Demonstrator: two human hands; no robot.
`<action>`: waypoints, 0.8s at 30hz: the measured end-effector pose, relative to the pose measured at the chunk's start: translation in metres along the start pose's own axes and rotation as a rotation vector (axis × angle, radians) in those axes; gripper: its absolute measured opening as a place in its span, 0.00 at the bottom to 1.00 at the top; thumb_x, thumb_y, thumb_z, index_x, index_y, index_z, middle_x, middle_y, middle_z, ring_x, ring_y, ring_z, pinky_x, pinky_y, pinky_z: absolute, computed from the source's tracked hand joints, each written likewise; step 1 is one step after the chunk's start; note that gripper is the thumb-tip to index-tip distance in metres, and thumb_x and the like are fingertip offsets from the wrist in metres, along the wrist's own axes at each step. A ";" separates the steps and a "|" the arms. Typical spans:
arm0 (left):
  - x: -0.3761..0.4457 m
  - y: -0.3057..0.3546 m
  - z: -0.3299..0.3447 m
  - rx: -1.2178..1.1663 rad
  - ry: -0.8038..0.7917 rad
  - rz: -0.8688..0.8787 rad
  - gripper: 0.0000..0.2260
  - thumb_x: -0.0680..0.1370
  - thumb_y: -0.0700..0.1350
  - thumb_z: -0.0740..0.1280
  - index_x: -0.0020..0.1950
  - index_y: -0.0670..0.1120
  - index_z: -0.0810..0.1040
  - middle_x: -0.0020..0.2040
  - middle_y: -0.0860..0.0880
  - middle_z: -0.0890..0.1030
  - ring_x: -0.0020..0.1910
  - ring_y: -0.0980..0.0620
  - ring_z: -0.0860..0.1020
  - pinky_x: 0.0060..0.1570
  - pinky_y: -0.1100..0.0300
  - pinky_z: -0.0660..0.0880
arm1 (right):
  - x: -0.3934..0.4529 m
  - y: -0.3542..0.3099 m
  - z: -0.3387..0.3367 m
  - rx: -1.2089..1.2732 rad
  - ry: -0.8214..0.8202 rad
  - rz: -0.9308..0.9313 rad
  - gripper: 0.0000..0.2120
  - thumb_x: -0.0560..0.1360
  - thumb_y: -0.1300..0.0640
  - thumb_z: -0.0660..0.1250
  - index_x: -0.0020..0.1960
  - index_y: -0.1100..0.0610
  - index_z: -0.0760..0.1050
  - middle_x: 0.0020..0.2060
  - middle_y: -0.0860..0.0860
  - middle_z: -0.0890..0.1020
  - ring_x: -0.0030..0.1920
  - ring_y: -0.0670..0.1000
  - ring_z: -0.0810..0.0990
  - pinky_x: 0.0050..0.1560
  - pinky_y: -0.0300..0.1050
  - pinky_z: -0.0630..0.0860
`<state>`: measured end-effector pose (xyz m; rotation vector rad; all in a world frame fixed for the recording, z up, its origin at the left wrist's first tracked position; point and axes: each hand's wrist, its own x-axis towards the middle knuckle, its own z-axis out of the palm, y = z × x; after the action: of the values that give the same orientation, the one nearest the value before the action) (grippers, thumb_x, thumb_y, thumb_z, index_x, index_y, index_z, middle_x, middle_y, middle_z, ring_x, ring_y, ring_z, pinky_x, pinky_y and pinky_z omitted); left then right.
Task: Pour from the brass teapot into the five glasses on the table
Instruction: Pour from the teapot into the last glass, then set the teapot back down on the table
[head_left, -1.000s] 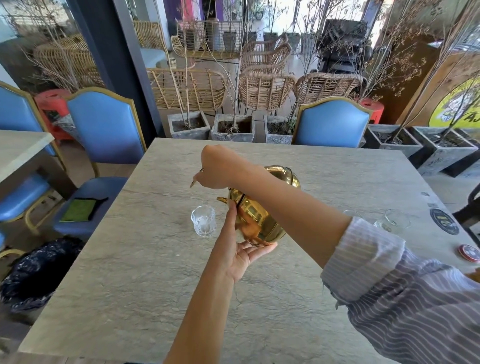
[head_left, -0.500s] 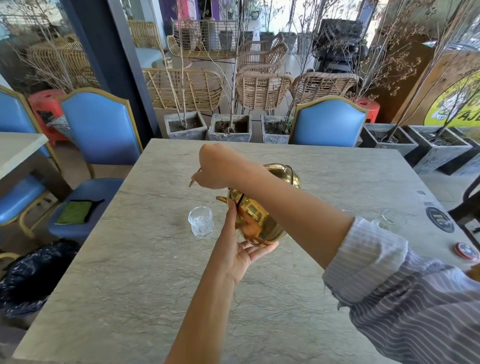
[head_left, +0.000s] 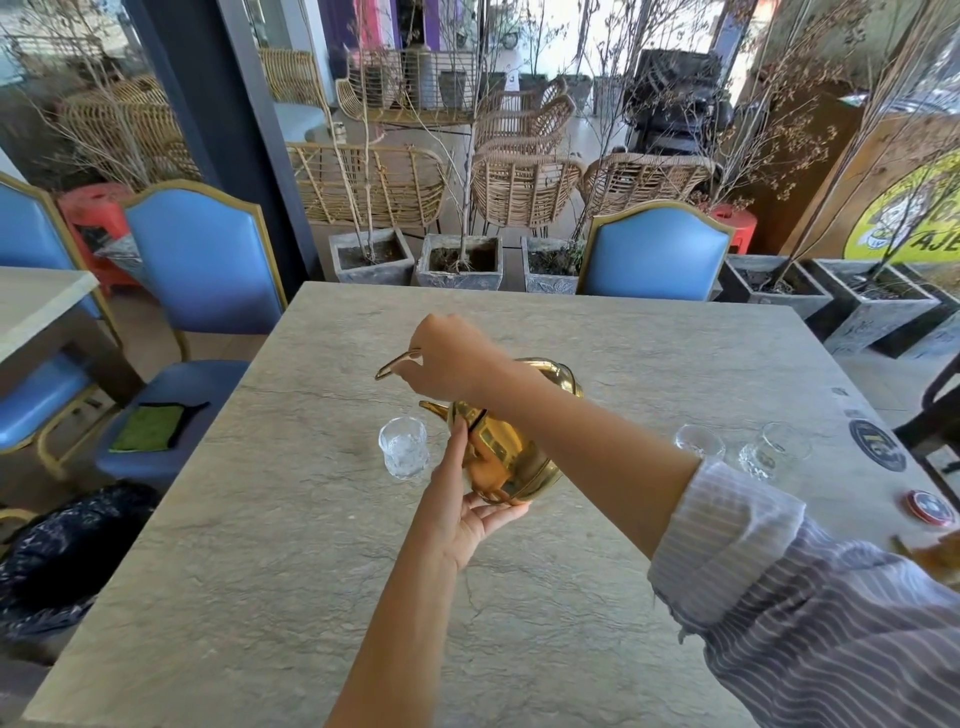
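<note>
The brass teapot hangs tilted over the middle of the table, its spout pointing left just above a clear glass. My right hand is closed on the curved handle at the top. From below, my left hand cups the pot's belly, one finger up along its side. Two more clear glasses stand to the right, partly behind my right forearm. I cannot make out any stream of liquid, and any other glasses are hidden.
The stone-look table ends near blue chairs, one at the left and one at the far side. A round red lid and a dark coaster lie near the right edge. Planters line the floor behind.
Both hands keep the teapot tilted over the left glass, almost unmoved. The view has shifted slightly, so the two glasses on the right show more clearly.
</note>
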<state>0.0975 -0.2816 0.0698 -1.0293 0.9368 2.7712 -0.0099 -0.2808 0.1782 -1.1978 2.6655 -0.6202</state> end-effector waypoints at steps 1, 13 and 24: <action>0.002 0.000 -0.003 0.008 0.012 0.000 0.23 0.76 0.59 0.71 0.61 0.44 0.75 0.62 0.34 0.78 0.63 0.35 0.77 0.63 0.31 0.74 | -0.001 0.003 0.004 0.011 0.005 0.005 0.18 0.77 0.51 0.66 0.52 0.67 0.79 0.35 0.57 0.81 0.30 0.53 0.74 0.30 0.44 0.72; 0.012 -0.019 -0.016 0.209 0.174 0.041 0.38 0.69 0.61 0.77 0.73 0.49 0.67 0.72 0.40 0.71 0.66 0.35 0.73 0.60 0.30 0.76 | -0.045 0.044 0.025 0.253 0.175 0.026 0.15 0.77 0.49 0.66 0.51 0.60 0.83 0.39 0.51 0.84 0.34 0.50 0.78 0.32 0.38 0.70; 0.000 -0.092 0.010 0.379 0.314 0.153 0.48 0.70 0.53 0.80 0.80 0.54 0.53 0.78 0.46 0.63 0.72 0.42 0.70 0.62 0.34 0.76 | -0.141 0.108 0.004 0.521 0.112 0.148 0.18 0.76 0.49 0.69 0.38 0.64 0.76 0.28 0.52 0.75 0.29 0.48 0.72 0.32 0.44 0.69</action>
<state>0.1138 -0.2012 0.0275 -1.3892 1.5649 2.4309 0.0122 -0.1131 0.1242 -0.8318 2.4112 -1.2816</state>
